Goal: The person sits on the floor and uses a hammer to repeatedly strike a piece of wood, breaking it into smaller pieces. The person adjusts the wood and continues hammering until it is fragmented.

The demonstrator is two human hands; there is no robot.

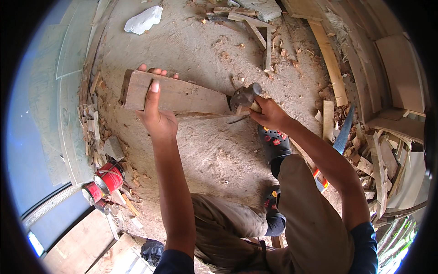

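Note:
My left hand [157,116] grips a long brown wooden block [187,93] near its wider left end. The thumb lies across the top face and the fingers wrap round the far edge. In my right hand [270,114] is a hammer [246,95], held by its handle close to the head. The hammer's dark metal head meets the narrower right end of the block. Whether it hooks into the wood there or only touches it, I cannot tell. Both things are held up above the dusty floor [214,155].
Nailed wooden strips [260,34] and a pale stone [143,20] lie at the far side. A blue saw blade [344,130] stands among wood scraps on the right. Red cans [109,177] sit at left. My dark clogs [275,141] rest on the floor below the hammer.

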